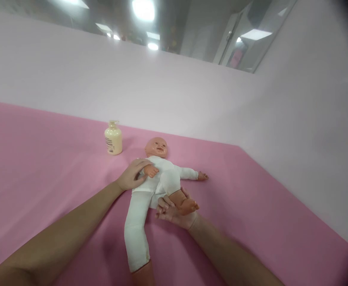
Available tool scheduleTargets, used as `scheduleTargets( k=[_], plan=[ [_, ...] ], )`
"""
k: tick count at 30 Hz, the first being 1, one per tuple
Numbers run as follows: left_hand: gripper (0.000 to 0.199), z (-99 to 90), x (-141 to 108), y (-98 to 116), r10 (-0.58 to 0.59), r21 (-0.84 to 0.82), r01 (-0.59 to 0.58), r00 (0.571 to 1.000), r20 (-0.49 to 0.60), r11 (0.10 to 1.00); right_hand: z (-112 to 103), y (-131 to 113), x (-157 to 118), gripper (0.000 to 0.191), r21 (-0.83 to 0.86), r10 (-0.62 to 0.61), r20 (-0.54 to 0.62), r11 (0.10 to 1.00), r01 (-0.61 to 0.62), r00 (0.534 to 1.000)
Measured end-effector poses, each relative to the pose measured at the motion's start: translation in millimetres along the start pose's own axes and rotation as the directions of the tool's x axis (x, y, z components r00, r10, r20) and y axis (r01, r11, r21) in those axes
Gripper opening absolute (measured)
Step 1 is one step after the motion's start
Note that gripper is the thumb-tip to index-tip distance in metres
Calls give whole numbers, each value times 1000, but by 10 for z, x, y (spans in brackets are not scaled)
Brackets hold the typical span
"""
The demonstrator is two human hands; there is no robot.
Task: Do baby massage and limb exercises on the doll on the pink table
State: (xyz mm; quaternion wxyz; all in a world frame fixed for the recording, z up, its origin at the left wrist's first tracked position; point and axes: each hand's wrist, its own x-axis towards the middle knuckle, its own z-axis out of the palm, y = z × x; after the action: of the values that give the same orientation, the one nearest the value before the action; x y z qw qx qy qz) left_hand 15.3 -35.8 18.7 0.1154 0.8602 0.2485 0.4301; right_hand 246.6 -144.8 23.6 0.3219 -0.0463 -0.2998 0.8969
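Observation:
A baby doll (pixel 144 184) with a white cloth body lies on its back, its bare plastic head away from me. My left hand (pixel 134 174) is at the doll's side, thumb and fingers around its bent arm, whose small plastic hand (pixel 151 171) shows between them. Under the doll's raised, bent leg (pixel 178 198) is my right hand (pixel 175 214), palm up, with curled fingers around the lower leg near the foot. Part of those fingers is hidden behind the leg. The doll's other leg (pixel 136 234) stretches toward me, and its other arm points right.
A pale yellow pump bottle (pixel 113 141) stands upright left of the doll's head. The pink padded surface (pixel 57 159) meets a white wall (pixel 102 87) at the back and right. Above is a reflective glass panel (pixel 174 28) with lights in it.

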Motion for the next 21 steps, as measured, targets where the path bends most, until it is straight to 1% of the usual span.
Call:
scheduleTargets(
  k=[2, 4, 8, 11, 13, 15, 16, 17, 19, 21],
  plan=[
    [42, -2, -3, 2, 7, 8, -7, 1000, 1, 1000, 8, -3, -2, 65, 6, -2, -47, 1000, 3, 999],
    [43, 0, -7, -4, 9, 10, -9, 1000, 0, 1000, 6, -5, -3, 65, -1, -2, -68, 1000, 2, 998],
    [43, 13, -16, -28, -5, 8, 5, 1000, -5, 1000, -20, -6, -1, 68, -38, 9, -49, 999, -11, 999],
    [42, 29, -17, -38, -31, -12, 31, 999, -31, 999, -24, -1, -7, 71, -68, 8, -23, 998, -10, 1000],
    [39, 48, -17, -52, -67, -58, 64, 996, -52, 996, -23, 10, -16, 72, -86, 8, 3, 996, -8, 1000],
    [37, 76, -22, -89, -160, -155, 143, 981, -105, 977, -41, 34, -25, 73, -106, 13, 43, 994, -9, 999],
    [38, 91, -29, -120, -237, -222, 202, 961, -144, 954, -61, 52, -27, 72, -118, 17, 71, 993, -8, 997],
    [39, 105, -37, -159, -327, -296, 264, 926, -188, 918, -89, 73, -28, 72, -132, 22, 109, 991, -7, 994],
    [45, 127, -60, -259, -507, -449, 362, 822, -259, 817, -159, 121, -24, 69, -156, 33, 197, 988, -2, 980],
    [51, 136, -89, -376, -632, -574, 395, 716, -297, 717, -223, 163, -20, 65, -182, 65, 282, 983, -14, 957]
  ],
)
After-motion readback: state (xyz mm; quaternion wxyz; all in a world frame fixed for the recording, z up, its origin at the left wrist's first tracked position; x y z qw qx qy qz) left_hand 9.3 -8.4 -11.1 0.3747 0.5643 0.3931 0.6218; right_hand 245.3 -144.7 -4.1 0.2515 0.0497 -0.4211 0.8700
